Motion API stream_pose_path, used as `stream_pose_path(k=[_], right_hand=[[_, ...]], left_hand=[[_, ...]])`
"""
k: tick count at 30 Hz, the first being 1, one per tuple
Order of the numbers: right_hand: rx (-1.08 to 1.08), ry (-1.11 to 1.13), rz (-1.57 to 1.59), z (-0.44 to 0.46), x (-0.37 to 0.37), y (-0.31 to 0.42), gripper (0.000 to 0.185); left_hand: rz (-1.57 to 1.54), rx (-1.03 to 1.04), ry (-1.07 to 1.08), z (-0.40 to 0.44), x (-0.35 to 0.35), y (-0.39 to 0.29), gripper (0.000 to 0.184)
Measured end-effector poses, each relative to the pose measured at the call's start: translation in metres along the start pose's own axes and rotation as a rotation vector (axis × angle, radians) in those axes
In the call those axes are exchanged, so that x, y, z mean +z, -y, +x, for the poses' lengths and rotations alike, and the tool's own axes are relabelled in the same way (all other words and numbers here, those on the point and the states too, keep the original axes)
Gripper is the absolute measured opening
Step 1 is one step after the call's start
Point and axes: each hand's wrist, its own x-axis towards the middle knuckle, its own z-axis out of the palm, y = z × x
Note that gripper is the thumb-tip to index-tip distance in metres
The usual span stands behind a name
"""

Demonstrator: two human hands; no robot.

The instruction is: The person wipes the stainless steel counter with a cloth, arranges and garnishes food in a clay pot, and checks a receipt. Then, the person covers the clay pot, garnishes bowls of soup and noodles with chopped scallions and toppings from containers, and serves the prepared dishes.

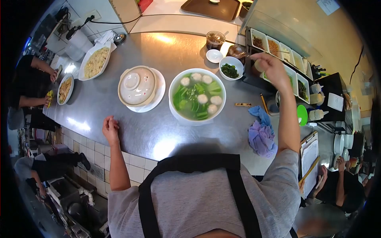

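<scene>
My left hand [111,129] rests by the counter's front edge, fingers curled in, with nothing visible in it. Out over the right side of the counter, my right hand [271,70] pinches the handle of a shiny metal spoon [237,51]. The spoon's bowl points left, above a small white bowl of dark chopped greens [230,70]. In front of me stands a large white bowl of soup [197,97] with pale meatballs and leafy greens. Left of it, a lidded clay pot [137,86] sits on a white plate [159,89].
Fried rice [95,62] and another filled dish [65,90] stand at left. Topping containers [274,47] line the right. A dark sauce cup [215,39], a small white dish [214,56] and crumpled cloths [262,137] are nearby. Other people work at both sides.
</scene>
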Motion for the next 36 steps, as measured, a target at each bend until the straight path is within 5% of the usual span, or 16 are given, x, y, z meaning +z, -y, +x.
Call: stream_pose_path(k=[10,13,18,21,25,28,32,36], right_hand=[[-0.458,-0.052,-0.422,-0.080,0.095,0.054,0.015],[-0.198,-0.031,0.071,-0.063,0.073,0.045,0.016],[0.077,-0.174,0.129,-0.001,0.004,-0.016,0.017],[0.082,-0.385,-0.153,0.042,-0.022,-0.072,0.019],[0.121,-0.313,-0.468,0.078,-0.028,-0.103,0.021],[0.027,-0.262,-0.494,0.105,-0.014,-0.128,0.020],[0.191,-0.116,-0.504,0.126,-0.004,-0.125,0.022],[0.300,-0.239,-0.659,0.140,-0.012,-0.140,0.021]], left_hand=[[-0.031,-0.039,0.019,-0.002,0.000,-0.005,0.014],[-0.028,-0.041,0.015,-0.002,-0.002,-0.004,0.015],[0.029,-0.035,0.004,0.001,-0.002,-0.002,0.017],[-0.003,-0.020,0.001,0.003,-0.003,0.004,0.018],[-0.026,-0.012,-0.008,0.000,0.000,0.001,0.017],[-0.012,-0.010,-0.008,0.000,0.001,-0.001,0.016],[0.005,-0.010,0.000,0.000,-0.001,0.001,0.016],[0.011,-0.013,-0.006,0.000,-0.001,0.001,0.016]])
